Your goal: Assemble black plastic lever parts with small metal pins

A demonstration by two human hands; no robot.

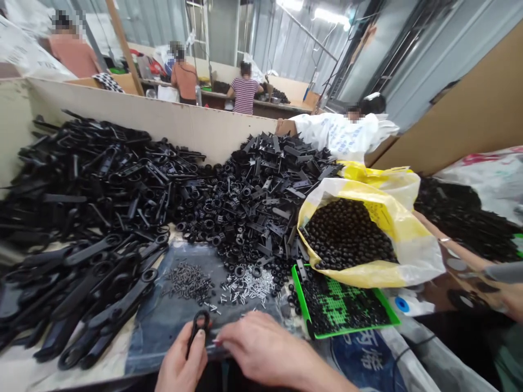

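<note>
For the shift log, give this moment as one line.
Left hand: holds black plastic loop | Right hand: beside loop, grip unclear | Nearby: dark screws, silver pins, green tray

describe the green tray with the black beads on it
A shallow tray with a green plastic rim and green grid base, largely covered by small round black beads. It lies skewed, its upper edge against the yellow-and-white bag, and a flat black part rests on its corner.
</note>
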